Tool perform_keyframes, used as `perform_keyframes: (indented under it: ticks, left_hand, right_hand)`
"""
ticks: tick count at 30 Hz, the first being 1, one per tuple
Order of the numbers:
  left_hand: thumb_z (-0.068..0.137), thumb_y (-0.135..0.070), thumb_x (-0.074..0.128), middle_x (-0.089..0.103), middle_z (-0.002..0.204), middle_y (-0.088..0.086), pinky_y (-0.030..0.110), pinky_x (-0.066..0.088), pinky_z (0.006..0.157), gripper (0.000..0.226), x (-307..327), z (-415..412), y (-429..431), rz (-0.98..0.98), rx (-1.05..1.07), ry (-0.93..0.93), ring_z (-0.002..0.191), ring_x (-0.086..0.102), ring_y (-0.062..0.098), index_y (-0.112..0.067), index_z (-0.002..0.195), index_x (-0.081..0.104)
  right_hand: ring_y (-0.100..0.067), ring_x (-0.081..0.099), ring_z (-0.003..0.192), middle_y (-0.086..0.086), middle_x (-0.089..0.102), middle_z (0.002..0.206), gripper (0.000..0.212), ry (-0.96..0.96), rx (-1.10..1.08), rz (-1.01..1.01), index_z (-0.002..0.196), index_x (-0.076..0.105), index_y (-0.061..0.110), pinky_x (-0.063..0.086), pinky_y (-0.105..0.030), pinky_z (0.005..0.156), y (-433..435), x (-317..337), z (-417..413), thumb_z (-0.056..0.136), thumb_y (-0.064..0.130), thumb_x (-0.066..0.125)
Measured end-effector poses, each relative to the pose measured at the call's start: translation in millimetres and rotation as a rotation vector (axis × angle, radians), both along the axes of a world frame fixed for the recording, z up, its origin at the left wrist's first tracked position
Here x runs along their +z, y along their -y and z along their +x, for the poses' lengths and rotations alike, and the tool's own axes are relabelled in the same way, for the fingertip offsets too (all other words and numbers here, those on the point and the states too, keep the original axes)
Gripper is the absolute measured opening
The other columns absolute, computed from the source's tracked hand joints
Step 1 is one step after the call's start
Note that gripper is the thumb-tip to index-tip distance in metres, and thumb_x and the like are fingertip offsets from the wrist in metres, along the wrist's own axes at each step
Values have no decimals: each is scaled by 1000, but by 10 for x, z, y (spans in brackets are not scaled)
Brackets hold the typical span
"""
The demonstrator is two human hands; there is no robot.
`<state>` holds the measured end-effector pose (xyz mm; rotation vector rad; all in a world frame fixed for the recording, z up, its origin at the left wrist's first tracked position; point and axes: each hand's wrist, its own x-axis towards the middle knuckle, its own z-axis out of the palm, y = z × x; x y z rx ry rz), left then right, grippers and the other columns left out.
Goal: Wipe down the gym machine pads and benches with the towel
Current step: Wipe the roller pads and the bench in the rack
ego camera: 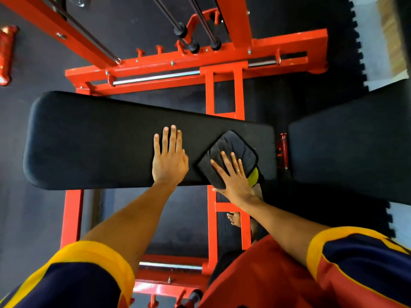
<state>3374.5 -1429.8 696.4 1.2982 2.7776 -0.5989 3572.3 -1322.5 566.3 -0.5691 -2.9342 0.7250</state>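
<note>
A long black bench pad (pixel 93 138) runs across the middle of the view on an orange frame. A folded dark grey towel (pixel 235 150) with a yellow-green corner lies on the pad's right end. My right hand (pixel 233 176) presses flat on the towel with straight, spread fingers, near the pad's front edge. To the left of the towel, my left hand (pixel 170 156) rests flat on the bare pad, fingers straight. A second black pad (pixel 347 147) sits to the right, across a narrow gap.
The orange machine frame (pixel 224 92) passes under the bench and carries chrome rods (pixel 155 77) and cables behind it. An orange handle (pixel 6 54) lies on the dark floor at far left. My bare foot (pixel 234 218) stands below the bench.
</note>
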Motion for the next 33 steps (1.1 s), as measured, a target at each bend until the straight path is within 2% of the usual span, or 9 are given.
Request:
perform_keyframes:
  ticks: [4,9,11,14,17,20,23,29,33]
  left_hand:
    - [105,-30,35,13,169,16,56,9,126,64,7,8,-8,-9,-2,-6,157,9,34,-4,160,18]
    - [105,-31,37,15,169,15,56,11,126,63,14,16,-20,-30,3,-23,156,11,34,-4,160,20]
    - [106,-32,34,14,169,14,57,11,126,63,33,30,-18,-65,4,-32,157,10,34,-5,160,18]
    - [106,-31,35,14,169,13,58,11,125,62,58,36,-52,-108,-5,-25,157,11,33,-6,160,20]
    - [104,-28,43,21,168,14,54,11,127,60,55,58,-126,-86,-4,29,156,15,33,-5,158,28]
    - [104,-29,45,28,165,15,51,15,127,57,1,97,-253,-37,-27,67,154,21,32,-4,155,35]
    - [102,-28,47,28,165,16,52,15,127,60,-45,116,-358,-46,-23,88,154,20,33,-4,155,34]
    - [96,-29,52,23,167,14,50,9,128,71,-200,52,-611,-133,-163,124,156,16,32,-6,159,28]
    - [96,-30,52,23,166,15,48,9,128,71,-300,27,-854,-117,-178,163,155,16,32,-4,158,28]
  right_hand:
    - [-41,3,158,-10,10,173,98,-74,58,-117,163,21,29,11,-61,126,87,76,-181,85,60,72]
    - [-31,-7,160,-1,0,174,82,-29,213,-136,164,13,37,3,-54,128,-421,107,-375,96,71,43]
    - [-30,-2,160,1,1,174,78,2,139,-127,164,11,39,7,-55,128,-592,92,-477,98,69,40]
    - [-35,5,159,-3,8,174,77,93,-226,-265,164,14,36,11,-57,127,-704,-52,-424,100,62,47]
    - [-37,7,158,-6,12,173,76,152,-496,-347,165,12,33,12,-60,126,-597,-143,-177,100,64,37]
    - [-41,6,158,-9,12,173,77,129,-467,-340,164,19,30,6,-61,126,-220,-14,-156,97,66,29]
    - [-40,3,158,-9,10,173,70,68,-431,-357,163,26,26,2,-58,126,42,102,-350,101,57,34]
    - [-38,8,158,-9,16,172,65,24,-370,-343,162,29,24,12,-58,127,-627,15,-711,103,49,42]
    - [-35,10,158,-4,20,171,69,106,-631,-376,163,22,34,7,-57,127,-709,-105,-544,101,60,35]
